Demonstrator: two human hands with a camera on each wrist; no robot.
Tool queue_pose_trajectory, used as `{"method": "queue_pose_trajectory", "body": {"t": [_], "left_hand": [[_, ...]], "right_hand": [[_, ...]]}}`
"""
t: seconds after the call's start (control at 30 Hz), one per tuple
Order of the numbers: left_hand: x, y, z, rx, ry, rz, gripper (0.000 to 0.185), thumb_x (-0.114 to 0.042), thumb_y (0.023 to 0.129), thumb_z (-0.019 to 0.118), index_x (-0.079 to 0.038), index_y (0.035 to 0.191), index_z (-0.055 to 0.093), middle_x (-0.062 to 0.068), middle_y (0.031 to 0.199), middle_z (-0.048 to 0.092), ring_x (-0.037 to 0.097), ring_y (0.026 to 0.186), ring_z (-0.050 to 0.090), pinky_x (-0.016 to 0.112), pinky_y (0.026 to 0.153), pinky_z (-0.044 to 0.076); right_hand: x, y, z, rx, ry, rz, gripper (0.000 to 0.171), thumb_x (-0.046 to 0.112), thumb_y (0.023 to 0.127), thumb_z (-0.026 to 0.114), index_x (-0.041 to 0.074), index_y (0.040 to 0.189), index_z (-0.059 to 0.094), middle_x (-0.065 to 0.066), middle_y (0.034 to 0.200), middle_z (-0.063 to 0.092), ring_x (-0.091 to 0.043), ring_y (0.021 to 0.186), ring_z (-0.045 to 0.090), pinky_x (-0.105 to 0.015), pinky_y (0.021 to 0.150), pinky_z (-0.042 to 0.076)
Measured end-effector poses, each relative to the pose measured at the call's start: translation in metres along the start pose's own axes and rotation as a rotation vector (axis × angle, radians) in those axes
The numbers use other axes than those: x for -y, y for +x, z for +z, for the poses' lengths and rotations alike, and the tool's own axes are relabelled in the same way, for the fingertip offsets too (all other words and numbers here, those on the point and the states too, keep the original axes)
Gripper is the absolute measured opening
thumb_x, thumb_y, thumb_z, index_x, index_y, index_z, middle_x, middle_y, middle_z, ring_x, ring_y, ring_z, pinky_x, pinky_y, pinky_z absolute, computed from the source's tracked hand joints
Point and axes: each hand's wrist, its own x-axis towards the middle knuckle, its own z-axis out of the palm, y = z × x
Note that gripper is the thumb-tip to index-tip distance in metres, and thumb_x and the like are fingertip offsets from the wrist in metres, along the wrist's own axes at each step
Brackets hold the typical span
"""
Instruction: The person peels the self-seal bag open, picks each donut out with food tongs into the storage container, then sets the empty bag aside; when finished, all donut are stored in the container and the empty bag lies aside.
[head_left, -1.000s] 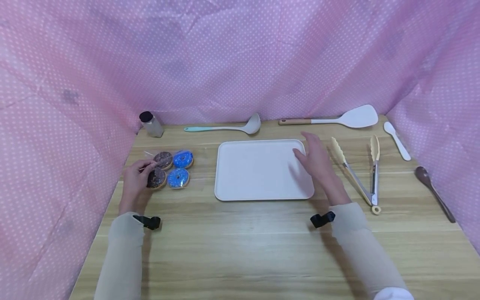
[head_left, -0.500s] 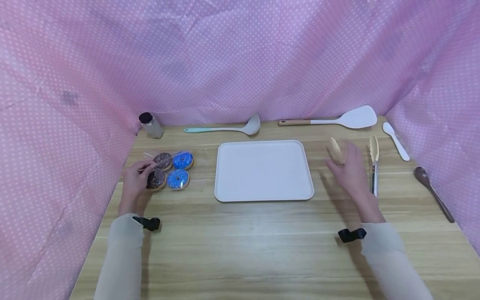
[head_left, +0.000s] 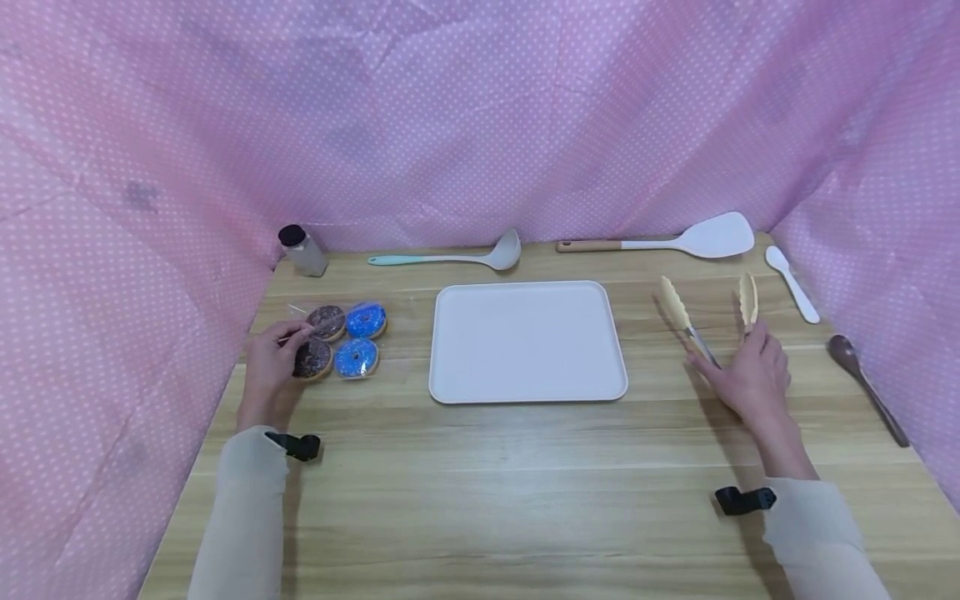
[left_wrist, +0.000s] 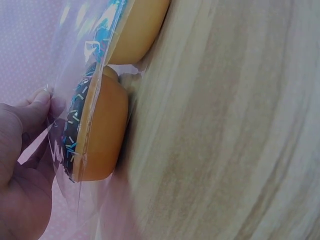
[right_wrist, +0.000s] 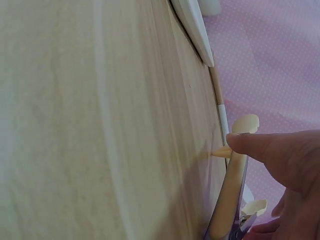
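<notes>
- The table point(head_left: 480, 492) is showing smooth, faintly shiny wood grain.
- Near its left edge, the bag point(left_wrist: 82, 65) is glinting as clear, glossy plastic.
- The donuts point(head_left: 357, 358) inside are looking smooth-sided.
- The tray point(head_left: 528, 342) is looking smooth and matt, like plastic.
- Toward the right edge, the tongs point(head_left: 677, 308) are showing shiny metal and plastic-looking tips.
- Beyond the far edge, the cloth point(head_left: 480, 125) is looking creased.

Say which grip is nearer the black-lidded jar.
Left. The left grip pinches the clear-wrapped donut pack, on the near side of the jar; the right grip holds the tongs, right of the white tray, much farther off.
</notes>
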Motion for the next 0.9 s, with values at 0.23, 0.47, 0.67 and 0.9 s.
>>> {"method": "queue_pose_trajectory", "body": {"t": [0.23,0.47,0.67,0.9], "left_hand": [[0.0018,0.0013,0.0003,-0.003,-0.008,0.019,0.023,-0.02,0.096,0.058,-0.002,0.103,0.07,0.015,0.11,0.068,-0.003,0.094,0.054,0.005,0.082,0.039],[0.0,0.0007,-0.0011,0.037,0.005,-0.029,0.028,-0.024,0.098,0.053,-0.003,0.107,0.068,0.014,0.116,0.066,0.021,0.105,0.059,0.031,0.093,0.05],[0.0,0.0003,-0.0021,0.047,0.005,-0.024,0.027,-0.023,0.099,0.052,-0.003,0.108,0.069,0.014,0.116,0.066,0.024,0.107,0.059,0.022,0.09,0.048],[-0.0002,0.0016,-0.0014,0.026,0.012,-0.025,0.028,-0.026,0.097,0.055,-0.004,0.107,0.069,0.014,0.113,0.068,0.013,0.099,0.059,0.006,0.078,0.04]], "right_hand": [[-0.0025,0.0007,-0.0018,-0.001,0.026,-0.001,0.102,0.047,0.081,0.071,-0.015,0.139,0.014,-0.048,0.117,0.034,-0.06,0.106,0.032,-0.063,0.084,0.031],[-0.0043,0.0015,-0.0026,0.045,0.034,0.008,0.105,0.054,0.082,0.067,-0.02,0.137,0.017,-0.048,0.114,0.034,-0.058,0.104,0.033,-0.063,0.083,0.032],[-0.0058,0.0018,0.0001,0.061,0.048,0.036,0.103,0.053,0.083,0.066,-0.021,0.137,0.019,-0.047,0.114,0.033,-0.056,0.104,0.032,-0.063,0.085,0.032],[-0.0047,0.0049,0.0006,0.059,0.092,0.065,0.105,0.056,0.085,0.061,-0.012,0.146,0.009,-0.045,0.124,0.028,-0.053,0.112,0.029,-0.065,0.09,0.031]]}}
